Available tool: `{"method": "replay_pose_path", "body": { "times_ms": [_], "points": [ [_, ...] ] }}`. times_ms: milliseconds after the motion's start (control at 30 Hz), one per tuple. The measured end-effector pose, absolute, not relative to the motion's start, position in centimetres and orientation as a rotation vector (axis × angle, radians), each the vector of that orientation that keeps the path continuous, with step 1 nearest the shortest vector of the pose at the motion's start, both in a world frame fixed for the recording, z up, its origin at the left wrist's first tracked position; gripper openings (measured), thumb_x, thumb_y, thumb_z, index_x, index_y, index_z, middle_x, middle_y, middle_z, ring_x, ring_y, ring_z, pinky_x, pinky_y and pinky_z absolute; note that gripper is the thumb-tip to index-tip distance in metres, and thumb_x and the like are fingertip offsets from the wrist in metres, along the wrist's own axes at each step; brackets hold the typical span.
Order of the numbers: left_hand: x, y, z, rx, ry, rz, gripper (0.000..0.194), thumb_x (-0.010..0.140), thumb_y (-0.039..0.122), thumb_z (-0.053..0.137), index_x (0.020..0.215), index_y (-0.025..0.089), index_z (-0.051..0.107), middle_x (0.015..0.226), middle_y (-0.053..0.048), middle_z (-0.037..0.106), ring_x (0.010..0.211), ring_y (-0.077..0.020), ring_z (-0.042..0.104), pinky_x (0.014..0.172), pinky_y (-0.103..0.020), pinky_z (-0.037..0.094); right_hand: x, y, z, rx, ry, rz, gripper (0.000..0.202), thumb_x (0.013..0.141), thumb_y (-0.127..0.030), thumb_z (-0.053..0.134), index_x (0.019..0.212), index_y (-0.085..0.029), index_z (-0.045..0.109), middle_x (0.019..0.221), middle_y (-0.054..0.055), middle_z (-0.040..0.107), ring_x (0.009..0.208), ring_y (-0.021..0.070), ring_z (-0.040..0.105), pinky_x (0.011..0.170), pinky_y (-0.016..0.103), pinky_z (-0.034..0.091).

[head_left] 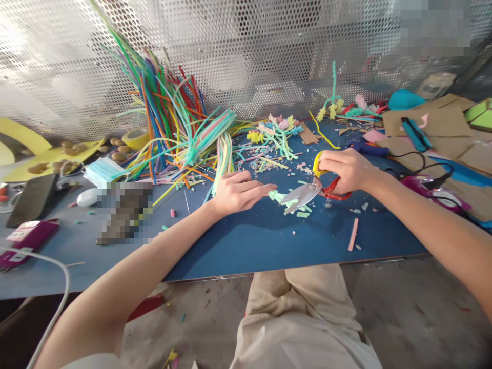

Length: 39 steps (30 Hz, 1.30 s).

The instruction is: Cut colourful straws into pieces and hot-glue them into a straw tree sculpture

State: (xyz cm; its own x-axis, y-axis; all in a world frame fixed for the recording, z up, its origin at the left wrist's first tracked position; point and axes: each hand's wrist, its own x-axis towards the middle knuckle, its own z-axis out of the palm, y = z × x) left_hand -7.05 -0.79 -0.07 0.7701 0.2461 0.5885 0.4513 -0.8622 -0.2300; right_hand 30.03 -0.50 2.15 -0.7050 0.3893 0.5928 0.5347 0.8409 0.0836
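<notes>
My right hand [348,171] is closed around the red and yellow handles of a pair of scissors [302,196]. The scissor blades are parted and point left, toward my left hand [240,192]. Between the fingertips of that hand is the end of some pale green strips [275,196], which look like pipe cleaners; the blades lie right beside them. Short pale green cut pieces [303,214] are scattered under the blades. How many strips the fingers pinch is hidden.
Behind my left hand stands a big bundle of coloured stems [161,113]. Small flower-like clusters [282,130] lie at the back. Cardboard sheets [426,123] and a purple device [434,192] are on the right. A face mask [103,171] and a phone [33,200] lie left.
</notes>
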Motion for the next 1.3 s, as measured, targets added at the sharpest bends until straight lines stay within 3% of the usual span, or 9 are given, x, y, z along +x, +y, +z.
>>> {"method": "replay_pose_path", "body": {
  "times_ms": [267,467,633,767,1000,1300],
  "points": [
    [-7.1,-0.8,-0.1,-2.638,-0.571,-0.764,0.03,0.106,0.04,0.049,0.118,0.036,0.076,0.084,-0.001,0.077,0.066,-0.0164,0.059,0.062,-0.034,0.045,29.8,-0.6,2.5,-0.751,-2.456,-0.345,0.04,0.093,-0.061,0.059,0.075,-0.025,0.061,0.081,0.006,0.069,0.07,0.0182,0.064,0.06,0.033,0.048],
    [-7.1,-0.8,-0.4,-2.508,-0.462,-0.925,0.025,0.103,0.034,0.056,0.119,0.036,0.076,0.083,0.001,0.077,0.064,-0.0153,0.058,0.061,-0.032,0.043,29.4,-1.5,3.2,-0.813,-2.441,-0.398,0.063,0.084,-0.083,0.062,0.065,-0.024,0.05,0.064,0.002,0.058,0.055,0.0144,0.052,0.051,0.031,0.035],
    [-6.6,-1.2,0.3,-2.441,-0.593,-0.972,0.024,0.102,0.028,0.057,0.116,0.029,0.077,0.071,0.002,0.074,0.063,-0.0152,0.062,0.059,-0.031,0.041,29.5,-1.2,3.3,-0.904,-2.282,-0.419,0.064,0.084,-0.084,0.064,0.069,-0.024,0.049,0.067,0.002,0.058,0.059,0.0146,0.053,0.055,0.031,0.037],
    [-6.3,-1.3,0.7,-2.404,-0.947,-0.963,0.028,0.106,0.033,0.053,0.106,0.023,0.079,0.075,-0.002,0.077,0.066,-0.0156,0.07,0.06,-0.03,0.04,29.6,-0.5,2.9,-0.981,-2.165,-0.405,0.062,0.08,-0.085,0.067,0.078,-0.025,0.053,0.078,0.006,0.063,0.071,0.0206,0.059,0.064,0.035,0.044],
    [-5.7,-1.6,0.7,-2.318,-1.395,-0.794,0.038,0.109,0.044,0.045,0.11,0.026,0.079,0.079,-0.005,0.08,0.062,-0.0187,0.07,0.056,-0.033,0.025,28.7,-0.7,2.2,-1.116,-2.121,-0.436,0.056,0.082,-0.08,0.068,0.087,-0.025,0.058,0.089,0.009,0.069,0.087,0.0273,0.064,0.067,0.037,0.044],
    [-5.5,-1.7,0.8,-2.294,-1.503,-0.78,0.038,0.108,0.047,0.045,0.115,0.029,0.078,0.077,-0.005,0.078,0.062,-0.0195,0.067,0.06,-0.032,0.027,27.1,-1.7,2.4,-1.298,-2.053,-0.424,0.054,0.085,-0.077,0.067,0.083,-0.024,0.059,0.087,0.008,0.072,0.086,0.0267,0.068,0.061,0.036,0.037]
  ]
}}
